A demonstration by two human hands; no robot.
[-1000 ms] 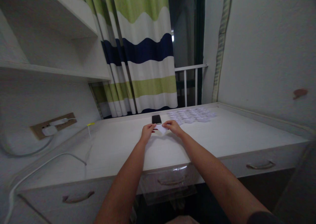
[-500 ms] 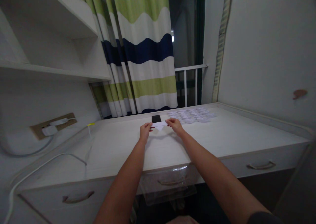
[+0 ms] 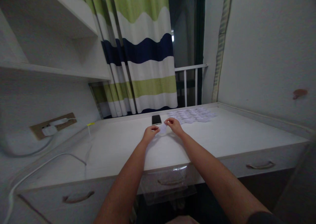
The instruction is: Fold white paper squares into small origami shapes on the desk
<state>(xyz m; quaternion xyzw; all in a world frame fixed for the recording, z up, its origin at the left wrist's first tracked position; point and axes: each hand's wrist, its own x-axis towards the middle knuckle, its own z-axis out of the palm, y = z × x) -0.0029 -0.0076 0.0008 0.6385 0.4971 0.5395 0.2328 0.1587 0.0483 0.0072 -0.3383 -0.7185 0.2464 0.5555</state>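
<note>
This is probably a home room, with its striped curtain (image 3: 148,49), white desk (image 3: 116,148) and wall shelf (image 3: 54,73).

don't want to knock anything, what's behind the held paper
Beyond the paper, a dark phone lies slightly left and folded white pieces lie right, on the desk; whatever the paper covers can't be seen.

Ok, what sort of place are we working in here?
Probably a desk corner in a home or dorm room, though the view can't settle which. A white desk with drawers stands against the walls, with a striped curtain behind it and shelving at upper left.
</note>
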